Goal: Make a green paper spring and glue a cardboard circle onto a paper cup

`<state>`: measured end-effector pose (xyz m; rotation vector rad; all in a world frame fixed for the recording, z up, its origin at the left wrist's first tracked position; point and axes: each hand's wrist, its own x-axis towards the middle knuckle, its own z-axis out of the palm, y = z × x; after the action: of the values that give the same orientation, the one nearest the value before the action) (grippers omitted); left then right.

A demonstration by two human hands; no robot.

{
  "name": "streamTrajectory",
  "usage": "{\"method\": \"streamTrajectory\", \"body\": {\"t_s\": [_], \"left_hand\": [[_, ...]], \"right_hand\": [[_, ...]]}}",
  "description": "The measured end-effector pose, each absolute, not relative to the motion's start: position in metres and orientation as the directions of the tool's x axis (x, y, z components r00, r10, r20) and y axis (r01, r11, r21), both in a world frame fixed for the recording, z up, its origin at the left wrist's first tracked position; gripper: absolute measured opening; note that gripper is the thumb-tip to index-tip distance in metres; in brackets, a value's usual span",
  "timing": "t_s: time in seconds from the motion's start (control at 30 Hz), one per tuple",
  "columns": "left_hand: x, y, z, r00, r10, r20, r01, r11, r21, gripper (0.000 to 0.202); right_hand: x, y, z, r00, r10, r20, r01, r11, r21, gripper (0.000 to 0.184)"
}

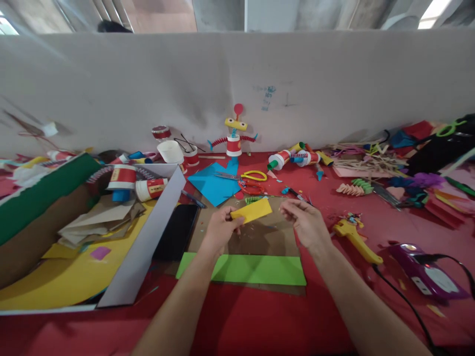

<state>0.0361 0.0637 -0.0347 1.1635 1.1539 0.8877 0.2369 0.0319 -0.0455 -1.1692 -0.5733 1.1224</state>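
My left hand [221,228] pinches a small yellow paper rectangle [256,212] by its left end, above a brown cardboard sheet [274,238]. Just right of the paper, apart from it, my right hand [307,220] has its thumb and fingertips drawn together; anything between them is too small to make out. A long green paper strip [260,269] lies across the near edge of the cardboard. Behind the yellow paper is a green folded paper spring [253,200]. Scissors with yellow handles [254,175] and a red-handled pair [250,187] rest near blue paper [213,184].
A paper-cup robot figure [234,145] stands at the back. At left, an open box [139,247] holds paper and cup figures; a black phone [176,232] lies beside it. On the right are a yellow glue gun [356,240] and a purple power strip [426,272], both with cords.
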Motion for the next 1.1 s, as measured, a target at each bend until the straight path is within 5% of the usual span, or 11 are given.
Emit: {"method": "streamTrajectory", "body": {"t_s": [0.1, 0.27, 0.5, 0.7, 0.93, 1.0, 1.1], "left_hand": [[0.034, 0.064, -0.033, 0.216, 0.952, -0.219, -0.012, 0.226, 0.974, 0.022], [0.035, 0.062, -0.033, 0.382, 0.892, -0.241, 0.046, 0.242, 0.969, 0.023], [0.025, 0.069, -0.028, 0.258, 0.939, -0.227, 0.048, 0.222, 0.974, 0.024], [0.03, 0.062, -0.033, 0.425, 0.882, -0.203, 0.175, 0.14, 0.974, 0.014], [0.015, 0.072, -0.026, 0.162, 0.984, -0.072, 0.231, 0.033, 0.972, 0.015], [0.015, 0.07, -0.022, 0.086, 0.994, -0.064, 0.208, 0.045, 0.977, 0.02], [0.026, 0.059, -0.02, 0.334, 0.903, -0.272, 0.083, 0.259, 0.962, 0.039]], "right_hand": [[0.235, 0.031, -0.04, 0.4, 0.901, -0.171, -0.397, 0.002, -0.918, 0.029], [0.214, 0.022, -0.04, 0.124, 0.986, -0.107, -0.167, -0.086, -0.982, 0.034], [0.228, 0.026, -0.045, 0.422, 0.906, 0.039, -0.077, 0.079, -0.994, 0.03], [0.214, 0.022, -0.044, 0.128, 0.992, 0.017, 0.082, 0.007, -0.997, 0.028], [0.22, 0.021, -0.049, 0.255, 0.964, 0.069, 0.179, 0.023, -0.984, 0.029], [0.221, 0.019, -0.05, 0.359, 0.914, 0.187, 0.284, 0.084, -0.955, 0.025], [0.218, 0.014, -0.052, 0.326, 0.792, 0.517, 0.526, 0.302, -0.795, 0.019]]}}
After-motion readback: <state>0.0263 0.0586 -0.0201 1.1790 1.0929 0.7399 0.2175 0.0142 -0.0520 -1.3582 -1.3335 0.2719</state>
